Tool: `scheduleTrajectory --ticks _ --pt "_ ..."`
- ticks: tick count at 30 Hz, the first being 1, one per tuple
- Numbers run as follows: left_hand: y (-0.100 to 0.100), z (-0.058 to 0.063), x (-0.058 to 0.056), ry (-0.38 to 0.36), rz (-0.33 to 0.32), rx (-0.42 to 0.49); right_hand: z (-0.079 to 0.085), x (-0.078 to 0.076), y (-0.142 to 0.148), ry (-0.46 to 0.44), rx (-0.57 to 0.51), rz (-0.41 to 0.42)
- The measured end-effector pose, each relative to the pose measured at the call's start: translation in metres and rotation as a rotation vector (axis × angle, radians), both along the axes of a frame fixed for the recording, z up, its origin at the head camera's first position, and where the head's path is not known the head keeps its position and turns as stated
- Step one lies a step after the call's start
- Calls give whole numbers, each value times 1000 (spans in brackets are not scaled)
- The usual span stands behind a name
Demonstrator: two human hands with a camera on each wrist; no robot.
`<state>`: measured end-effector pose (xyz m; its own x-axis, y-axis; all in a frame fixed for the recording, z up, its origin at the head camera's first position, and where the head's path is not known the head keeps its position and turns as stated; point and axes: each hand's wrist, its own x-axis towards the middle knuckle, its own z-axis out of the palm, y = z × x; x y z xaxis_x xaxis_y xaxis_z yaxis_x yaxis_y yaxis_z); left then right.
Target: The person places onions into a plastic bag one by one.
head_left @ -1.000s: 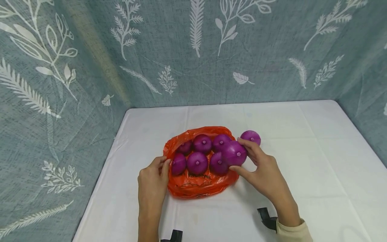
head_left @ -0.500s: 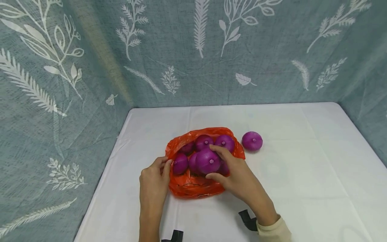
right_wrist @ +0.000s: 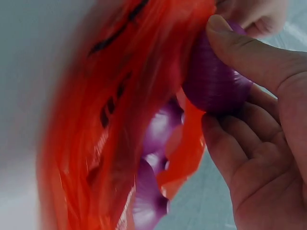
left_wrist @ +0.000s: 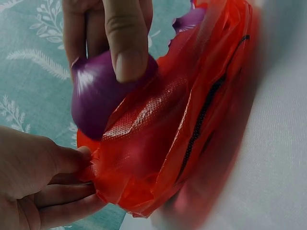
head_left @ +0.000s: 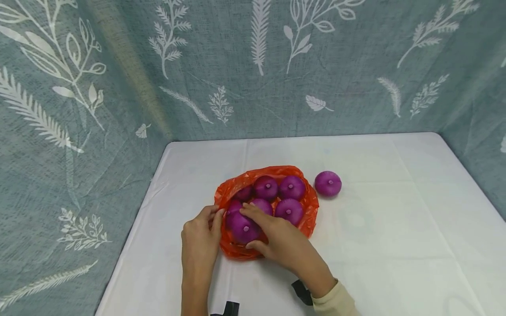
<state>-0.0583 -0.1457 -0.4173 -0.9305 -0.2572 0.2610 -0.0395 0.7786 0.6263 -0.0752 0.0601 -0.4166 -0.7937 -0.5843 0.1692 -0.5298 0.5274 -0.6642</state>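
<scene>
A red plastic bag lies with its mouth facing up, holding several purple onions. My left hand pinches the bag's left rim between thumb and fingers. With my right hand I grip one onion at the front left of the bag's mouth, thumb on the near side and fingers on the far side. In the left wrist view, that held onion sits right at the bag's rim. The right hand partly hides the onions behind it.
A single onion stands on the white tablecloth, just right of the bag. Blue-green curtains with white leaf prints surround the table at the back and sides.
My right hand has carried its onion leftward and toward me, from the bag's right side to its front left. The left hand has kept its pinch on the rim.
</scene>
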Motion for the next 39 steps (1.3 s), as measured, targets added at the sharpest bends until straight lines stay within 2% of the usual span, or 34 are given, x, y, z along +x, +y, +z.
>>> scheduleTrajectory --ticks 9,19,25,29,39 --pt "-5 -2 4 18 -14 1 -8 5 -16 35 49 5" --pt "-3 -5 4 29 -41 12 -20 8 -22 79 128 23" --pt "-3 -6 5 33 -30 -1 -25 11 -25 120 192 25" --pt "-3 -7 6 29 -31 6 -27 12 -25 110 214 32" --pt "-2 -8 6 42 -21 -12 -27 12 -20 78 191 52"
